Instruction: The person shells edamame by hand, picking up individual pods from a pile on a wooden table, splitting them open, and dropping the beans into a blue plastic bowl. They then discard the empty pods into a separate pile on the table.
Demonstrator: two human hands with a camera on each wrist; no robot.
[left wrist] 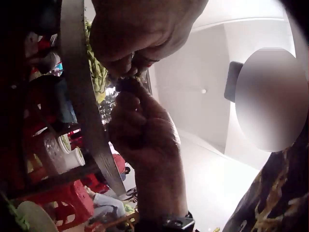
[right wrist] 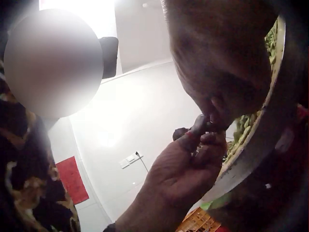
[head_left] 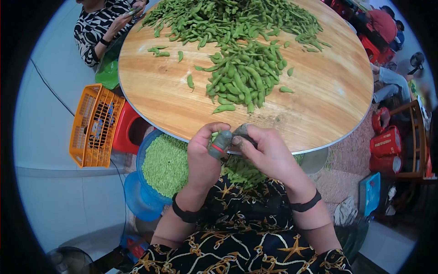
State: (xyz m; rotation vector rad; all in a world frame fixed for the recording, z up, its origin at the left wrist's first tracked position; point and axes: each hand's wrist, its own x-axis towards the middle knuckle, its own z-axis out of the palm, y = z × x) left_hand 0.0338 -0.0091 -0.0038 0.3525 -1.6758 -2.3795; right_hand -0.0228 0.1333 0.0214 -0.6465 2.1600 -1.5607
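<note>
In the head view both hands meet just in front of the table's near edge. My left hand (head_left: 204, 148) has curled fingers with a bit of green soybean pod (head_left: 215, 135) showing between them. A grey finger cover (head_left: 221, 144) with a red band sits on its thumb. My right hand (head_left: 269, 148) comes in from the other side, thumb and forefinger bent and dark-stained at the tips, right at the left thumb. I cannot tell what lies between the right fingertips. Beyond them a heap of soybean pods (head_left: 246, 73) lies on the wooden table (head_left: 159, 98).
A blue basin (head_left: 141, 148) of shelled green beans (head_left: 165, 160) stands at lower left, by an orange crate (head_left: 86, 130) and a red stool (head_left: 122, 137). More pods (head_left: 244, 172) lie in the lap. Another person (head_left: 102, 29) sits at far left. Red containers (head_left: 385, 146) stand right.
</note>
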